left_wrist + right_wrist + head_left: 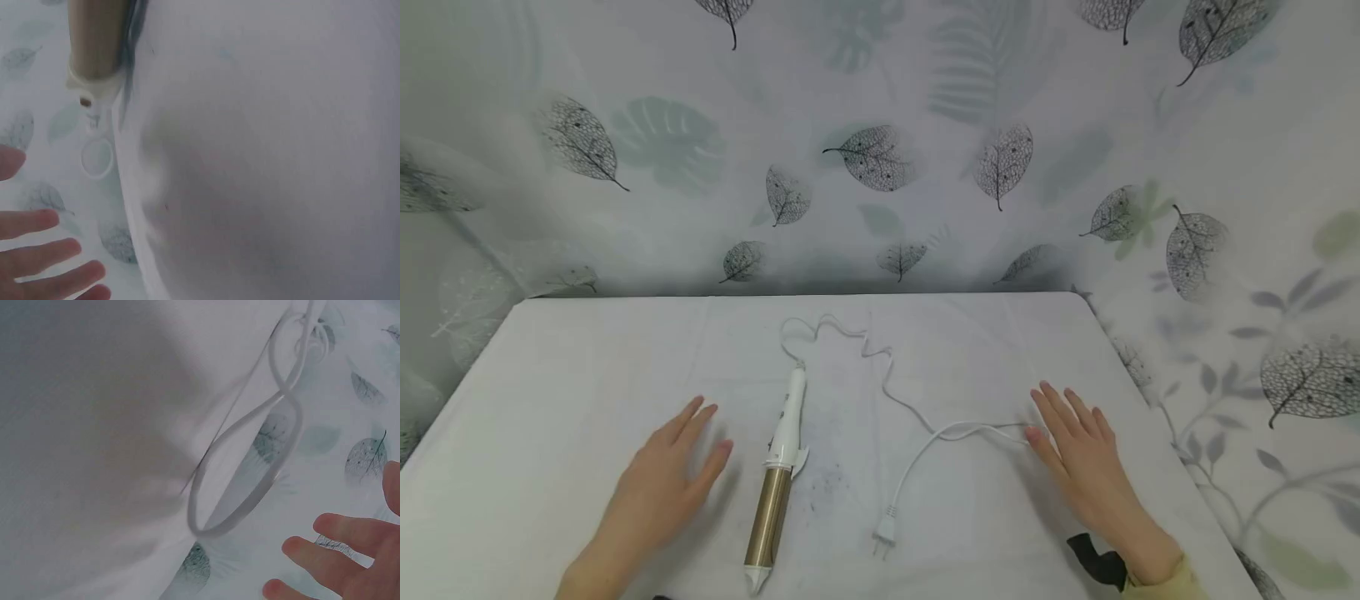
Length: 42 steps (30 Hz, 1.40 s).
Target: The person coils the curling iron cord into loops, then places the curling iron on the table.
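A curling iron (769, 512) with a white handle and gold barrel lies lengthwise on the white table, its tip towards me. Its white cord (891, 392) runs from the handle across the table to a two-pin plug (886, 530). Left of the iron is my left hand (658, 479), fingers extended and thumb apart, holding nothing. Over on the right, my right hand (1078, 458) has its fingers spread beside the cord's bend, also holding nothing. The left wrist view catches the gold barrel (97, 37) at the top. A cord loop (294, 437) shows in the right wrist view.
The white table (587, 358) has rounded back corners. Behind it hangs a leaf-patterned backdrop (925, 225). Small grey smudges (827, 487) mark the surface right of the iron. A black curved strip (1097, 562) is by my right wrist, near a yellow sleeve (1165, 583).
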Tool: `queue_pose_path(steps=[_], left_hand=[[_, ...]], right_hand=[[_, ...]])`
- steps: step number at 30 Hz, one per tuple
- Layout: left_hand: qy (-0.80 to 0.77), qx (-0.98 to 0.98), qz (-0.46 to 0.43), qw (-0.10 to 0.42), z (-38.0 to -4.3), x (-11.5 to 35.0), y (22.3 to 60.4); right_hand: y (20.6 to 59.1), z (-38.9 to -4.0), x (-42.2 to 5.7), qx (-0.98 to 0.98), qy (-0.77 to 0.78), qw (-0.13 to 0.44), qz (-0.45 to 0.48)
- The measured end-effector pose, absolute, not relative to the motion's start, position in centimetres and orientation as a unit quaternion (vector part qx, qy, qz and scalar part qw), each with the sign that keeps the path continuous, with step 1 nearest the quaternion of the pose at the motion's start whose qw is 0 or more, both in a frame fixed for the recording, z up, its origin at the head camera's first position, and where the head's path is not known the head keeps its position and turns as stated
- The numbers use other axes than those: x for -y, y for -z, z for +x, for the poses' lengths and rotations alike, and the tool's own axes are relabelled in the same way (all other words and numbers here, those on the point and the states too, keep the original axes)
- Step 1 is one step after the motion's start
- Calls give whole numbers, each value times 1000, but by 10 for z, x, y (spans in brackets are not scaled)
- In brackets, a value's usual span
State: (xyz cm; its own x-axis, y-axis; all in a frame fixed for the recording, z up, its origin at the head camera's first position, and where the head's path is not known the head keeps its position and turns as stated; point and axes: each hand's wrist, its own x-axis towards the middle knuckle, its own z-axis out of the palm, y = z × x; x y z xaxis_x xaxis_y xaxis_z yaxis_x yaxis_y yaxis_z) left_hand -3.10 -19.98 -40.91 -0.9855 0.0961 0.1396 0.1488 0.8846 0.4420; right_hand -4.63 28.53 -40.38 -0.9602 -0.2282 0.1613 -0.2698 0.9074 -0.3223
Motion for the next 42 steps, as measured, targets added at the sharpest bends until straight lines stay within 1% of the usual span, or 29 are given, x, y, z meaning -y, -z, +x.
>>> queue_pose_path(steps=[5,7,11,12,14,21,25,29,33,37,42], left_hand=[[262,963,-67,7,-35,170,407],[258,964,-58,-27,-38,161,409],[240,963,-28,-115,-40,148,415],[242,961,-22,-132,-39,146,417],[245,958,-17,-150,-37,142,421],[265,952,-34,-151,-35,137,424],[275,947,-39,-163,-39,138,421],[286,943,-47,-163,-41,141,417],[300,940,-59,-150,-42,142,413],[300,943,-77,-124,-42,145,407],[293,948,-101,-78,-43,150,402]], right_hand=[[402,-55,-256,967,-180,93,154],[402,-58,-244,964,-184,105,161],[401,-63,-219,960,-184,109,179],[400,-63,-213,959,-183,108,185],[397,-65,-203,957,-181,113,195],[375,-70,-179,949,-184,122,224],[363,-69,-171,947,-198,119,224],[359,-66,-168,944,-214,115,222],[360,-67,-167,941,-224,120,225],[361,-67,-168,935,-239,132,227],[361,-67,-169,927,-261,143,227]])
